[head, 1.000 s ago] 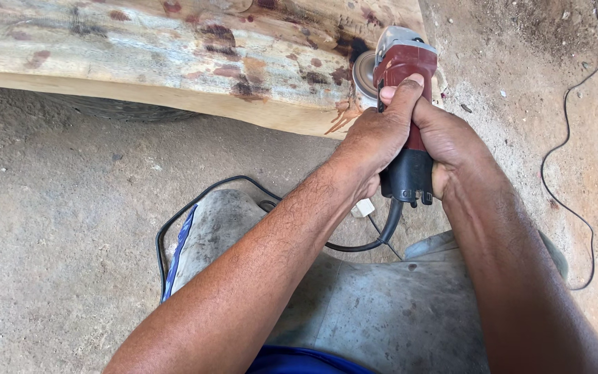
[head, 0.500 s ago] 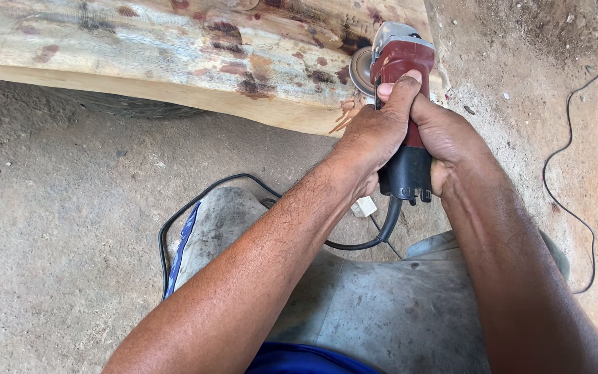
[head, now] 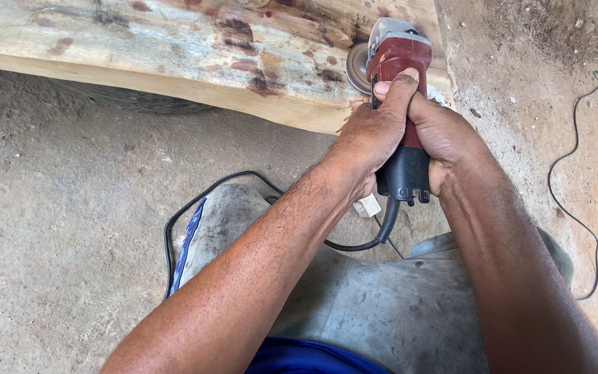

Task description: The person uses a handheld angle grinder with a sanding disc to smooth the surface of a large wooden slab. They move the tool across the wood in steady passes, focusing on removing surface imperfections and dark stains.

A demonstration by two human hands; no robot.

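Both of my hands grip a red and black angle grinder [head: 401, 55]. My left hand [head: 372, 135] wraps the body from the left, thumb up along the red housing. My right hand [head: 444, 138] clasps it from the right. The grinder's round disc [head: 360, 68] presses against the right end of a pale wooden slab [head: 174, 48] marked with dark red stains. The black rear end of the tool [head: 403, 180] sticks out below my hands.
The grinder's black cord [head: 202, 201] loops over the dusty concrete floor beside my grey trouser legs [head: 368, 305]. A second thin black cable [head: 579, 145] snakes along the floor at right. A small white plug piece [head: 367, 206] lies under my hands.
The grinder and both hands have crept slightly up and to the left along the slab's end; the grip is unchanged.
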